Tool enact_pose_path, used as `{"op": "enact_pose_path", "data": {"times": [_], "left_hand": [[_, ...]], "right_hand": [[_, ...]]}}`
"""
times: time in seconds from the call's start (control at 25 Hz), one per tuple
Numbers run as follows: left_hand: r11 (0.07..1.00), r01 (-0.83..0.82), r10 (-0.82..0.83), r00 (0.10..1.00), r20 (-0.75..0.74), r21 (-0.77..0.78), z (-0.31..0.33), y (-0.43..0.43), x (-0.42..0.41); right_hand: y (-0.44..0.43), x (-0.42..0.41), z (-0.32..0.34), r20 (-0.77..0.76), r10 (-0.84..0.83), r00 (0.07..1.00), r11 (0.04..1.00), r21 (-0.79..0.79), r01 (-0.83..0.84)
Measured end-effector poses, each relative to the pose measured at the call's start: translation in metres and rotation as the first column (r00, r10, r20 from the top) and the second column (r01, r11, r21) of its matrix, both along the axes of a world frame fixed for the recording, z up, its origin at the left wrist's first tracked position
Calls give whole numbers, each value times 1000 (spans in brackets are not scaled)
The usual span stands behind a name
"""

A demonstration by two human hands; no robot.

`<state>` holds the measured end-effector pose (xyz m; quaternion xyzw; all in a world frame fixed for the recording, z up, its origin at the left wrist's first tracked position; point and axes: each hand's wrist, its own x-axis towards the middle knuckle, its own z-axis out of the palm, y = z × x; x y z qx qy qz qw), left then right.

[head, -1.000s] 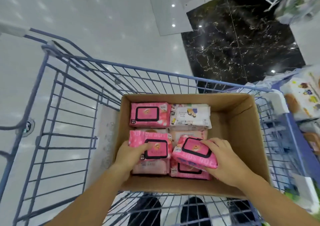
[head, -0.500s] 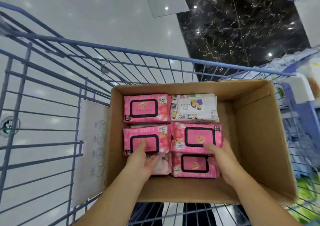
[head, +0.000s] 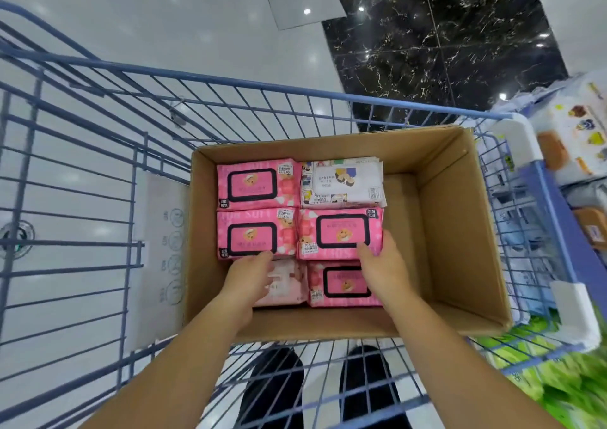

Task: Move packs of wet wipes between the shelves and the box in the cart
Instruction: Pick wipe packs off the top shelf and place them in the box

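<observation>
In the box in the cart, the left hand is resting loose fingers on a pale pack while the right hand is touching a pink pack with straight fingers.

the box is matt brown cardboard with smooth inner walls. the pink packs are shiny plastic film that catches the light, as is the white pack at the far right. the cart is blue-coated metal wire. the floor is glossy pale tile, with polished black veined stone farther off.
</observation>
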<state>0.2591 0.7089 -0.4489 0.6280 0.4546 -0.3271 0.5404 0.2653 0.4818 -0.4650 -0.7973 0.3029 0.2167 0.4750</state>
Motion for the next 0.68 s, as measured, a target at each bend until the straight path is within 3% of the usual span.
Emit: {"op": "enact_pose_path", "data": {"times": [0.12, 0.24, 0.4, 0.56, 0.68], "left_hand": [[962, 216, -241, 959, 146, 167, 43, -16, -7], [941, 289, -326, 917, 230, 177, 99, -37, -17], [892, 428, -452, 824, 341, 148, 170, -70, -35], [882, 432, -468, 752, 464, 189, 242, -107, -38], [855, 481, -496, 644, 583, 196, 291, -140, -29]], "right_hand": [[3, -6, 35, -44, -46, 998, 997, 54, 48], [-5, -20, 84, -142, -63, 988, 981, 174, 88], [-28, -38, 149, -58, -84, 995, 963, 251, 96], [-61, -59, 221, 55, -189, 980, 944, 287, 165], [-92, -78, 278, 175, -279, 944, 936, 271, 227]]}}
